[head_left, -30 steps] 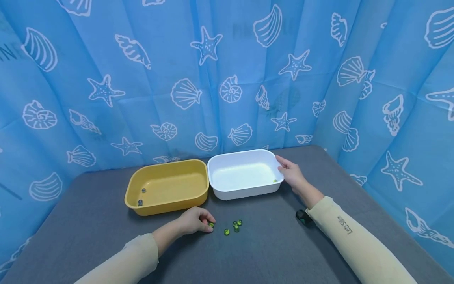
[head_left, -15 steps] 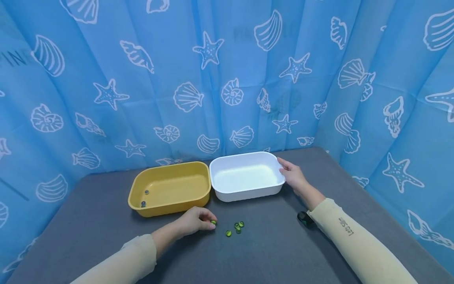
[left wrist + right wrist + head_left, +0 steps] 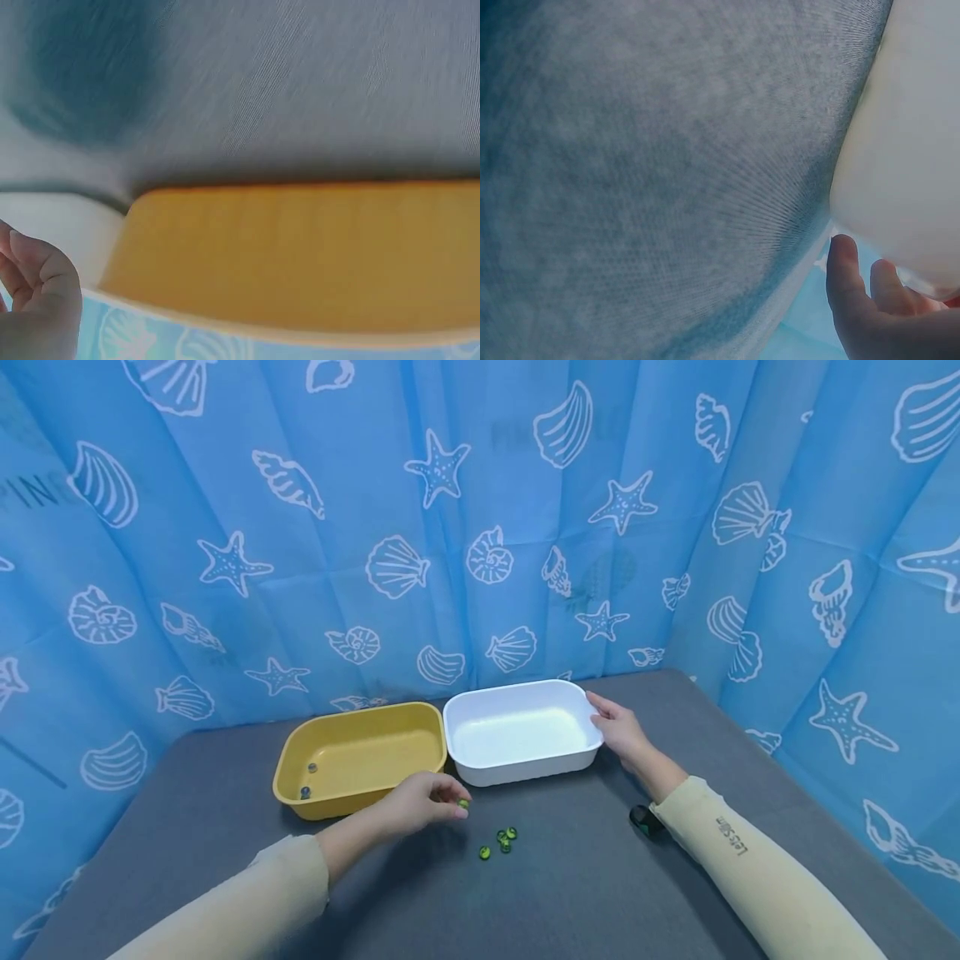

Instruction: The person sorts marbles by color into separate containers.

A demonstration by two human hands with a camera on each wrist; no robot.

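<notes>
Between thumb and fingertips my left hand (image 3: 422, 803) pinches a small green ball (image 3: 463, 804), raised off the cloth in front of the yellow bin (image 3: 360, 799). My right hand (image 3: 619, 727) grips the right end of the white bin (image 3: 517, 772), its fingers showing against the outer wall in the right wrist view. Several like green balls lie on the grey cloth: a single ball (image 3: 484, 852) and a small cluster (image 3: 506, 847) beside it. Two small grey balls, one being the front ball (image 3: 305, 792), sit at the yellow bin's left end. The left wrist view does not show the pinched ball.
The two bins stand side by side near the back of the grey-covered table (image 3: 570, 877). A blue shell-print curtain (image 3: 480, 610) hangs behind and to the right. A small black object (image 3: 643, 819) lies by the right forearm.
My left hand has lifted the green ball from the cloth, up and slightly right. My right hand keeps its hold on the white bin. A green ball seen earlier inside that bin is out of sight.
</notes>
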